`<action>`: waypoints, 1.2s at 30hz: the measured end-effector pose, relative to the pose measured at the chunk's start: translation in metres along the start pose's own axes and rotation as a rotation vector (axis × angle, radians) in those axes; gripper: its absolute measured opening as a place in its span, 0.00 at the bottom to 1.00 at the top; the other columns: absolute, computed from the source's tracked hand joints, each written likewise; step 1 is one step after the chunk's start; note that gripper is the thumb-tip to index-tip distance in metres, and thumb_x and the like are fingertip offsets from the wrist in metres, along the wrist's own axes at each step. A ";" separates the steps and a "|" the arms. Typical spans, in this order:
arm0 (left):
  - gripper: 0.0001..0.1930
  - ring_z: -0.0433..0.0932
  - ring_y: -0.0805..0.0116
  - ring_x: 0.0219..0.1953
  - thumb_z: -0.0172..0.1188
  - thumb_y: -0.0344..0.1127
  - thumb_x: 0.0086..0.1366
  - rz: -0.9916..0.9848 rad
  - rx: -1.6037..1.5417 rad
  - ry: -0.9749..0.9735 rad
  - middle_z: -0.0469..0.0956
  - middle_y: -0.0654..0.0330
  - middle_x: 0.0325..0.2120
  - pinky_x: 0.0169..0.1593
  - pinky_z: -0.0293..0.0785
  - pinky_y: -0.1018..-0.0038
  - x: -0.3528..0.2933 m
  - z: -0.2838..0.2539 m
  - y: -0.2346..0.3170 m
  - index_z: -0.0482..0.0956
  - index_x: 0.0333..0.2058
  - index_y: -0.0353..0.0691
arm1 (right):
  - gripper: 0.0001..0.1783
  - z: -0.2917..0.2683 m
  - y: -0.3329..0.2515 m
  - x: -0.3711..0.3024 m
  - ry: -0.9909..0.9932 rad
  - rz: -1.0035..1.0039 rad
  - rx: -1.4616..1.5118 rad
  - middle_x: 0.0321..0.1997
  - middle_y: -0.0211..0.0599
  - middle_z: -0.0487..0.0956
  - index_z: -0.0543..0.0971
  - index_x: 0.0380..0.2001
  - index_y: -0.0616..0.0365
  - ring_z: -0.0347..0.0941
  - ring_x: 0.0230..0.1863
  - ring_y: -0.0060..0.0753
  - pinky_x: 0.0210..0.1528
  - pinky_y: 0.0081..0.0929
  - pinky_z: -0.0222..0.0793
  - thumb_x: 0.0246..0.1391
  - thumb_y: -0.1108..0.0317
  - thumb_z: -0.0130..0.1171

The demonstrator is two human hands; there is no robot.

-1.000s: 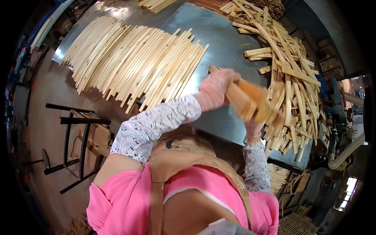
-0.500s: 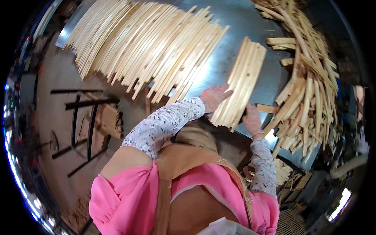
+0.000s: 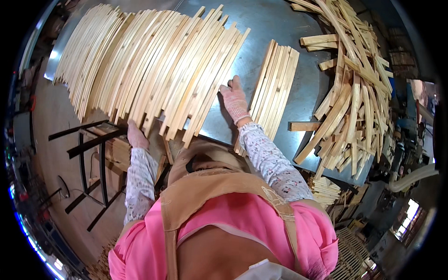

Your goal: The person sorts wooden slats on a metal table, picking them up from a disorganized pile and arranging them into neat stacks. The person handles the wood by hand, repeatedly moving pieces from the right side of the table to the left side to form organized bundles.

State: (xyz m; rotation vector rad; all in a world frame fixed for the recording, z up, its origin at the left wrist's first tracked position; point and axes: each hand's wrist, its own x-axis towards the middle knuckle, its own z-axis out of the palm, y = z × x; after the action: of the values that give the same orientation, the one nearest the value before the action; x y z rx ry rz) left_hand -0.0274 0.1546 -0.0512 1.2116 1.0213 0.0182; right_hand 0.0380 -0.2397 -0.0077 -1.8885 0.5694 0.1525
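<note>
Both my hands wear pale pinkish work gloves. My left hand point(image 3: 137, 136) is at the near ends of a wide row of wooden strips point(image 3: 163, 70), touching the ends; its fingers are partly hidden there. My right hand point(image 3: 234, 100) is over the metal tabletop, just right of that row's right edge. Its fingers are bent but apart, and nothing shows between them. Beside it, to the right, a smaller bundle of wooden strips point(image 3: 275, 88) lies side by side, its near end partly hidden behind my right forearm.
A jumbled heap of wooden strips point(image 3: 347, 102) covers the right side of the metal table point(image 3: 263, 23). A short wood piece point(image 3: 304, 126) juts from the heap. A black metal frame point(image 3: 102, 149) stands on the floor point(image 3: 56, 154) to the left, and a pale hose point(image 3: 415, 177) is at far right.
Both hands have left the small bundle, which remains on the table. My left hand has moved left to the wide row's near ends; my right has come up and left between bundle and row.
</note>
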 end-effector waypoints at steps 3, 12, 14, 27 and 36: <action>0.18 0.82 0.63 0.44 0.58 0.48 0.77 -0.147 -0.065 -0.110 0.82 0.58 0.46 0.47 0.85 0.65 -0.052 -0.004 -0.017 0.80 0.54 0.40 | 0.40 0.007 -0.012 0.021 0.175 -0.064 -0.228 0.70 0.74 0.73 0.68 0.69 0.75 0.72 0.69 0.69 0.74 0.42 0.66 0.66 0.52 0.59; 0.42 0.67 0.40 0.72 0.65 0.55 0.68 1.061 1.352 -0.554 0.67 0.38 0.71 0.75 0.63 0.55 0.041 0.128 0.067 0.68 0.71 0.29 | 0.54 -0.019 0.007 0.101 0.172 0.128 -0.487 0.66 0.72 0.76 0.69 0.71 0.72 0.71 0.70 0.66 0.73 0.47 0.66 0.60 0.32 0.62; 0.46 0.61 0.43 0.76 0.69 0.51 0.67 0.949 1.163 -0.566 0.62 0.39 0.74 0.78 0.57 0.58 0.060 0.185 0.062 0.61 0.74 0.27 | 0.53 -0.005 -0.005 0.099 0.183 0.079 -0.500 0.65 0.70 0.77 0.67 0.72 0.72 0.74 0.68 0.65 0.72 0.45 0.68 0.59 0.37 0.66; 0.48 0.78 0.56 0.63 0.78 0.39 0.61 0.376 0.426 -1.092 0.78 0.45 0.61 0.68 0.75 0.64 0.030 0.281 0.200 0.59 0.73 0.27 | 0.35 -0.052 -0.136 0.068 0.198 -0.241 0.475 0.53 0.42 0.84 0.71 0.65 0.65 0.82 0.52 0.35 0.56 0.32 0.79 0.57 0.71 0.73; 0.49 0.80 0.59 0.61 0.78 0.36 0.61 0.692 0.220 -1.386 0.79 0.50 0.61 0.66 0.77 0.63 -0.036 0.359 0.366 0.57 0.74 0.34 | 0.39 -0.139 -0.305 0.022 0.514 -0.817 0.298 0.67 0.45 0.77 0.64 0.74 0.63 0.73 0.65 0.39 0.69 0.36 0.71 0.66 0.68 0.70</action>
State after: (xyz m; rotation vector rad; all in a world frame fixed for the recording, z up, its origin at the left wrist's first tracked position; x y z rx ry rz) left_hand 0.3648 0.0134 0.2496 1.3304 -0.6213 -0.3547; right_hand 0.1730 -0.2871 0.2962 -1.7189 0.1004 -0.9176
